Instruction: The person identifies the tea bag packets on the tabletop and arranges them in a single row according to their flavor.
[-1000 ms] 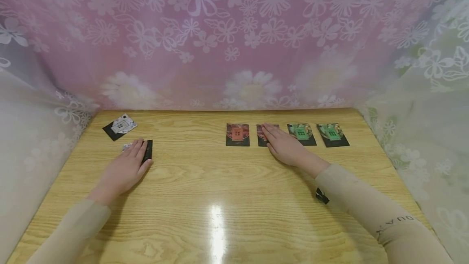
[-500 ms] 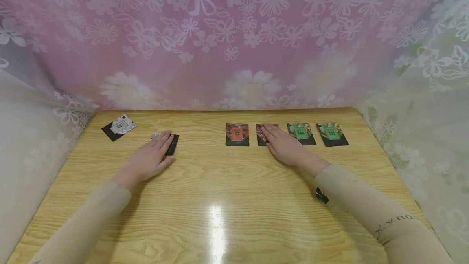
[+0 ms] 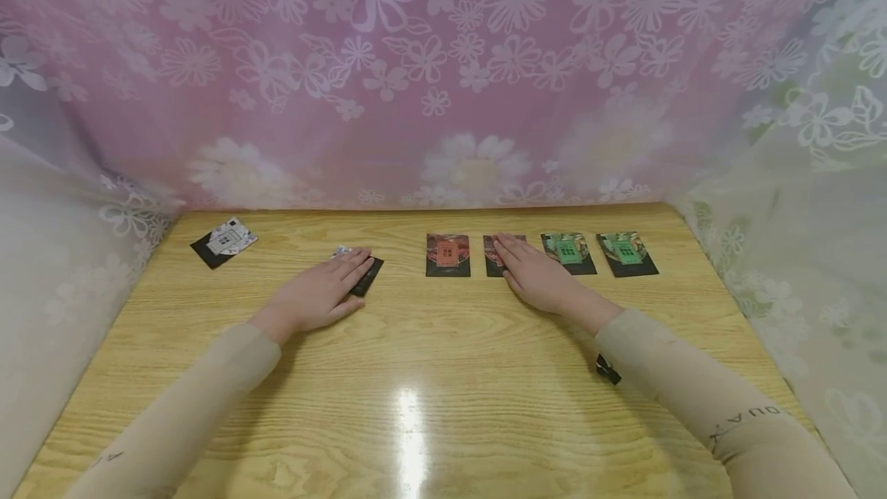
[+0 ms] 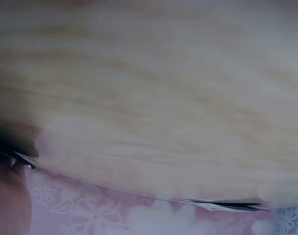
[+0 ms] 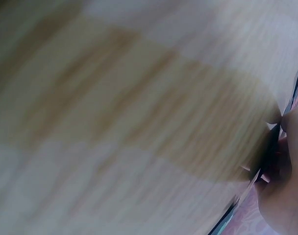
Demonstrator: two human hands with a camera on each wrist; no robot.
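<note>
My left hand (image 3: 319, 293) lies flat with straight fingers on a black packet with a blue-and-white floral top (image 3: 366, 277), covering most of it. My right hand (image 3: 537, 274) rests its straight fingers on a red-and-black packet (image 3: 492, 262), partly hidden beneath them. Another red-and-black packet (image 3: 448, 255) lies between the two hands. Just right of my right hand is a green-and-black packet (image 3: 570, 252). In the left wrist view the hand (image 4: 9, 200) shows at the lower left edge; in the right wrist view the hand (image 5: 286, 166) shows at the right edge.
A second floral packet (image 3: 225, 242) lies tilted at the far left. Another green-and-black packet (image 3: 627, 254) ends the row on the right. A small black object (image 3: 607, 369) lies beside the right sleeve. A flowered curtain (image 3: 443, 98) hangs behind the wooden table (image 3: 333, 406).
My left hand has slid the floral packet to the right along the table, toward the red packets, and the packet has turned somewhat. My right hand has stayed in place.
</note>
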